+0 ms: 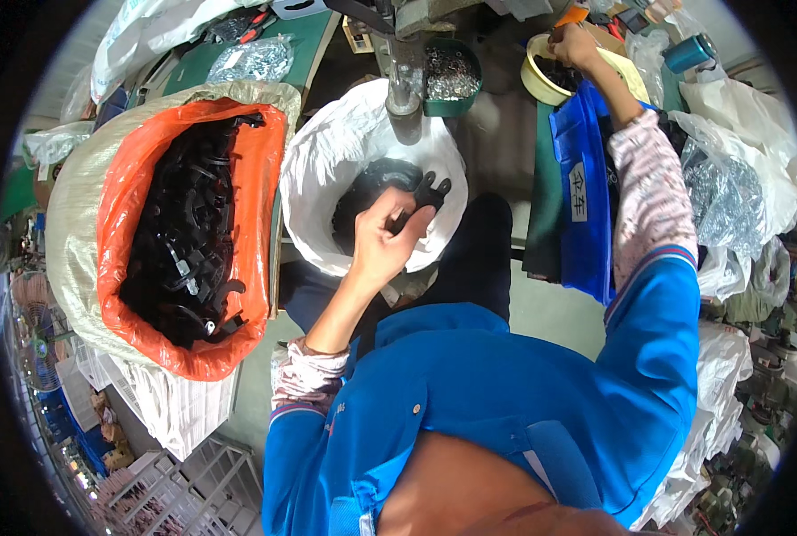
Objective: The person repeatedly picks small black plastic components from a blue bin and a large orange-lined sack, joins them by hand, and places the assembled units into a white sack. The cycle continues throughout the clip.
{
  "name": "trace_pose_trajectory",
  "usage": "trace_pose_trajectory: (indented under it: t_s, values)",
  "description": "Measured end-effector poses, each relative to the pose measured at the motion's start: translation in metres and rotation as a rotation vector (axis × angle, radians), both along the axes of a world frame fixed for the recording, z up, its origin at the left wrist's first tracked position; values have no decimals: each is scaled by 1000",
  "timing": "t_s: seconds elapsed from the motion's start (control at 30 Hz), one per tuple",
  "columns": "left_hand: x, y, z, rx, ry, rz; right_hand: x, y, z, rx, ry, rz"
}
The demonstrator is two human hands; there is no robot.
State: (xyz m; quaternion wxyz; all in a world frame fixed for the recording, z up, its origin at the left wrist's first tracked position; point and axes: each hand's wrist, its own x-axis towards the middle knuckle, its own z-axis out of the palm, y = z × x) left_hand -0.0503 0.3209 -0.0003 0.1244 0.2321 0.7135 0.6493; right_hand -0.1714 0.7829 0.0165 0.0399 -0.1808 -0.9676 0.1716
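Observation:
My left hand [388,230] is closed on a black forked part [429,193], its two prongs with holes pointing up and away. It is held over a bin lined with a white bag [313,170]. Dark parts [363,201] lie inside that bin, partly covered by the hand. At the far right my right hand [574,45] reaches to a yellow bowl [532,76] of dark pieces. Its fingers are curled together; whatever is between them is too small to tell. Right beside its fingertips is an orange object [573,15].
An orange-lined sack [255,232] full of black parts [179,232] stands on the left. A metal machine post [404,80] rises beyond the bin, beside a green tray [452,105] of small metal pieces. A blue bin [586,241] sits under my right forearm, with plastic bags [724,196] further right.

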Motion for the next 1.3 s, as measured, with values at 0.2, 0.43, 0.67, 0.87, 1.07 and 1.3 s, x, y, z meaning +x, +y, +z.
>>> trace_pose_trajectory:
  t_s: [0.2,0.43,0.67,0.87,1.07,1.3]
  values:
    - [2,-23,-4,27,4,22,-38,-6,-33,269,-53,16]
    - [-19,-21,8,212,-86,-31,44,-31,58,-641,177,113]
    - [-35,1,31,279,-11,-154,134,-162,96,-1110,197,288]
    - [-39,-12,37,187,120,-91,142,-225,88,-1037,230,413]
    - [-41,-30,44,100,181,-96,134,-253,84,-979,258,487]
    - [-41,-33,52,53,300,-111,135,-264,83,-545,301,585]
